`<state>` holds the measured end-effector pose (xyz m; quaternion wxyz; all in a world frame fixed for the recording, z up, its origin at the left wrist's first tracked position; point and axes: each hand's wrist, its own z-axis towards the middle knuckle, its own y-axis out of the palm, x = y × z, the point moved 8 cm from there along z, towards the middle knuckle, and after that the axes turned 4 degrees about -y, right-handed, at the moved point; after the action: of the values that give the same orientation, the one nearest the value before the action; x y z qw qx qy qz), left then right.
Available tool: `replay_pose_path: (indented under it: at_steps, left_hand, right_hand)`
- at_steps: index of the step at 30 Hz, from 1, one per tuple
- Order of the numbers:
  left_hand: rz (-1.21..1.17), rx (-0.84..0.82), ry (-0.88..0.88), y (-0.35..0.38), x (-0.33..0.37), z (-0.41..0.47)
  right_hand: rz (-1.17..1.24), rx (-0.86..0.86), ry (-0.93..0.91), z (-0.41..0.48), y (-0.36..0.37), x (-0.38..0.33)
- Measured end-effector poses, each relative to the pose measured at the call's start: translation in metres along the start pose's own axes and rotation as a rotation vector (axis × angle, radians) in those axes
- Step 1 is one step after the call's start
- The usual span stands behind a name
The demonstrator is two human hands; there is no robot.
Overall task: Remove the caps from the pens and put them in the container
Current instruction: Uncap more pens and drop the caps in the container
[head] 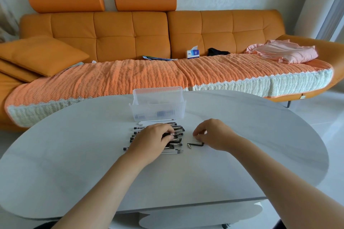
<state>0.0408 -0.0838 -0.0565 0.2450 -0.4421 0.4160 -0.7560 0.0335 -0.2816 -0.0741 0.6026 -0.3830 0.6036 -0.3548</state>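
Now our left hand [151, 141] grips a pen [177, 134] in the pile [173, 150], we cannot tell if our right hand [214, 134] pinches anything, and uncapping likely follows.

One container [168, 110], a left hand [150, 141], a right hand [214, 134], pens [176, 128] beyond counting.

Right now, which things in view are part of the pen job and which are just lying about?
Job: pile of pens; clear container; loose black piece beside the right hand; left hand gripping in the pile.
Lying about, on the sofa: tissue box; pink garment; black item; magazines; cushions.
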Motion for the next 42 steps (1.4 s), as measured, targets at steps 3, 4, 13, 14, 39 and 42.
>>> replay_pose_path:
  at_steps: [3, 4, 13, 14, 39, 42]
  left_hand:
    - [-0.005, -0.006, -0.002, -0.001, -0.001, -0.001]
    - [-0.006, -0.006, -0.001, -0.002, -0.001, -0.001]
    - [-0.016, -0.009, 0.017, -0.004, -0.001, -0.004]
    - [-0.021, -0.009, 0.018, -0.004, -0.001, -0.004]
    - [-0.118, -0.052, 0.050, -0.002, 0.008, -0.005]
    - [-0.114, -0.069, 0.058, 0.000, 0.009, -0.006]
  right_hand:
    - [-0.041, -0.003, -0.022, -0.003, -0.003, -0.003]
    - [-0.055, 0.011, -0.047, -0.004, -0.004, -0.007]
    - [-0.225, -0.043, -0.301, -0.019, 0.007, -0.045]
    - [-0.230, -0.045, -0.305, -0.018, 0.008, -0.045]
    - [0.251, 0.125, -0.269, -0.018, -0.004, -0.051]
    - [0.230, 0.119, -0.281, -0.019, -0.002, -0.054]
